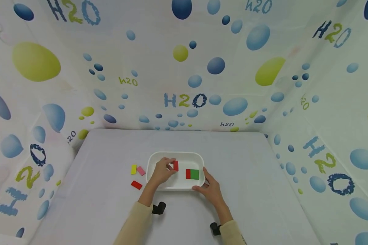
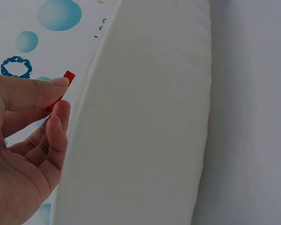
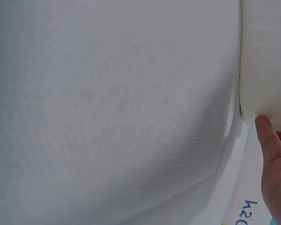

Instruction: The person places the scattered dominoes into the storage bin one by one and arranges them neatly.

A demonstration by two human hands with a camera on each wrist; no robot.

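Observation:
Over the left half of a white tray (image 1: 178, 188), my left hand (image 1: 163, 172) pinches a small red block (image 1: 176, 166) between thumb and fingertips. The left wrist view shows one end of this red block (image 2: 69, 76) sticking out past the thumb, beside the tray's pale outer wall (image 2: 136, 117). My right hand (image 1: 211, 189) grips the tray at its front right corner, thumb at the front edge and fingers along the right side. Inside the tray, a green block (image 1: 194, 174) lies against a red piece (image 1: 188, 174).
Left of the tray, a yellow block (image 1: 134, 169) and a pink block (image 1: 141, 170) lie close together on the white-covered table (image 1: 245, 163). Another red block (image 1: 136, 185) is nearer the front. A curtain printed with bubbles (image 1: 216, 65) surrounds the table's back and sides.

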